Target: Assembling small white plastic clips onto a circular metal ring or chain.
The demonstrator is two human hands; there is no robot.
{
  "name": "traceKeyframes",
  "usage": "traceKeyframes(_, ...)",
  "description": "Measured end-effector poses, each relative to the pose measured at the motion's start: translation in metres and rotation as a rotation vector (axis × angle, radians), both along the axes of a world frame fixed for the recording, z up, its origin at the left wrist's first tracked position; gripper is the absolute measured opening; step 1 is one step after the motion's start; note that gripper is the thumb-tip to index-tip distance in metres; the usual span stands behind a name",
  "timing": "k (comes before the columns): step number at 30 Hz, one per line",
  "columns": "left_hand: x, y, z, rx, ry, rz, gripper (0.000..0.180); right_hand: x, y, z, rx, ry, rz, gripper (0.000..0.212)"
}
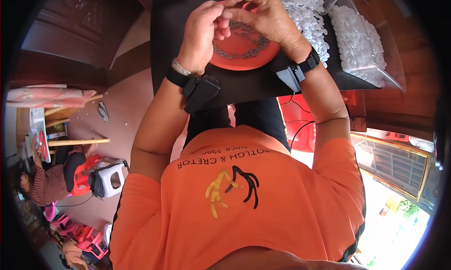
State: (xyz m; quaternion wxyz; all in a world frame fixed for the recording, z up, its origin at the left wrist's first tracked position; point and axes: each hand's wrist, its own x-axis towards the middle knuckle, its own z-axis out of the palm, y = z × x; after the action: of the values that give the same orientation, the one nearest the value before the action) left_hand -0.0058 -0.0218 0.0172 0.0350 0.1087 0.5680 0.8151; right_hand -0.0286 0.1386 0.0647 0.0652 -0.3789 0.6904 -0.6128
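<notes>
Above a round red plate (239,64) on the dark table, my two hands meet at the fingertips. My left hand (203,31) is closed, its thumb and fingers pinched together. My right hand (264,17) comes in from the other side, thumb and forefinger pinched against the left fingertips. Whatever lies between them is too small or hidden to make out. Small grey pieces (257,52), apparently metal, form a loose ring on the plate. Just right of my right hand spreads a heap of small whitish, see-through pieces (305,9).
A clear tray (393,78) with more whitish pieces (357,42) stands at the table's right. The black table (235,90) ends close to my lap. Far left, another person (51,181) sits by a red stool (87,173) and a white stool (113,180).
</notes>
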Motion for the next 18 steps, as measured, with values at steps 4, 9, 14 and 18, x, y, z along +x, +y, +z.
traceKeyframes(4,0.003,0.004,0.011,-0.192,-0.022,-0.008,0.02,-0.003,0.007,-0.01,-0.219,-0.144,0.145,0.009)
traceKeyframes(9,-0.003,-0.01,-0.001,-0.299,-0.075,-0.14,0.019,-0.003,0.014,-0.014,0.089,0.3,-0.009,0.019)
traceKeyframes(14,0.0,-0.01,-0.006,-0.183,-0.101,0.057,0.017,-0.011,0.026,-0.01,0.435,0.372,-0.079,0.017)
traceKeyframes(18,0.0,-0.009,-0.004,-0.218,-0.034,0.104,0.016,-0.009,0.031,-0.027,0.683,0.435,-0.084,0.017)
